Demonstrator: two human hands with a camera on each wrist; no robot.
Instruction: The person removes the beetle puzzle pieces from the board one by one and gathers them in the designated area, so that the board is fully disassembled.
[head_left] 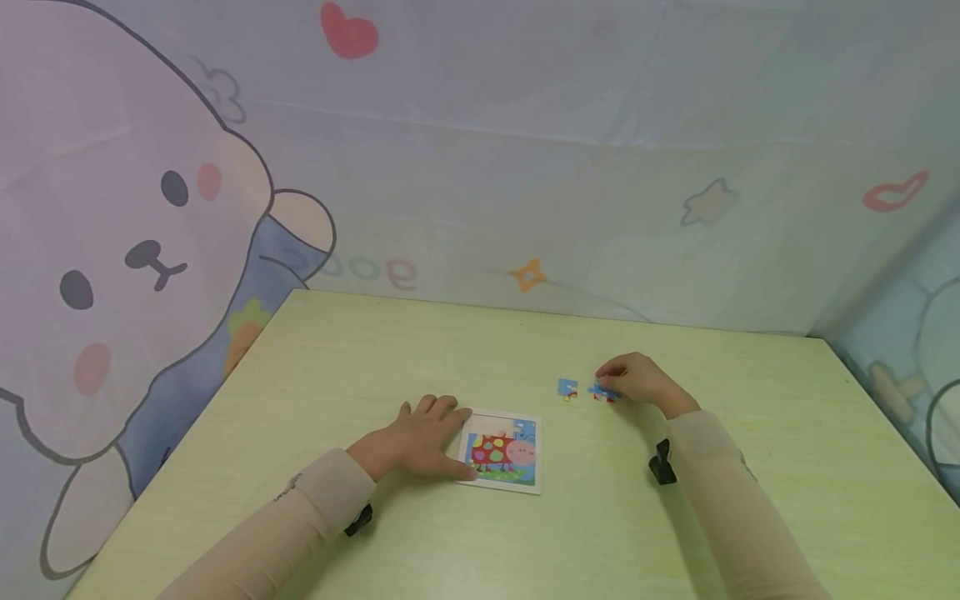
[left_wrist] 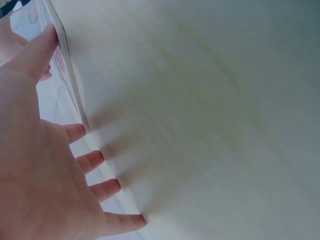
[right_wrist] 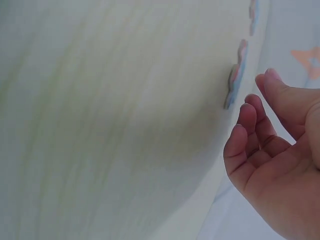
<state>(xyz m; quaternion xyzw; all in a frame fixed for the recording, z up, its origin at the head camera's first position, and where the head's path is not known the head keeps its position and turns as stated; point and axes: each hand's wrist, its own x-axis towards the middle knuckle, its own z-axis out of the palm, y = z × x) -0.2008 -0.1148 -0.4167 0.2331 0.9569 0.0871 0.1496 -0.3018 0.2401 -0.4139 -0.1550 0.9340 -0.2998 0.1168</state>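
Observation:
A white-framed jigsaw puzzle (head_left: 504,452) with a red spotted ladybird picture lies flat on the table; its upper left part shows pale, bare backing. My left hand (head_left: 422,439) rests at its left side with fingers spread, the thumb and index finger touching the frame edge, also seen in the left wrist view. Farther right, my right hand (head_left: 636,379) hovers with bent fingers beside a blue and red puzzle piece (head_left: 602,392). In the right wrist view that piece (right_wrist: 236,75) lies on the table, a small gap from the thumb. Another blue puzzle piece (head_left: 567,387) lies just left of it.
The pale yellow-green table (head_left: 420,350) extends to a printed cloth backdrop (head_left: 480,167) at its far edge. A dark cable (head_left: 932,425) hangs at the right side. Black wrist straps (head_left: 662,463) sit beneath the sleeves.

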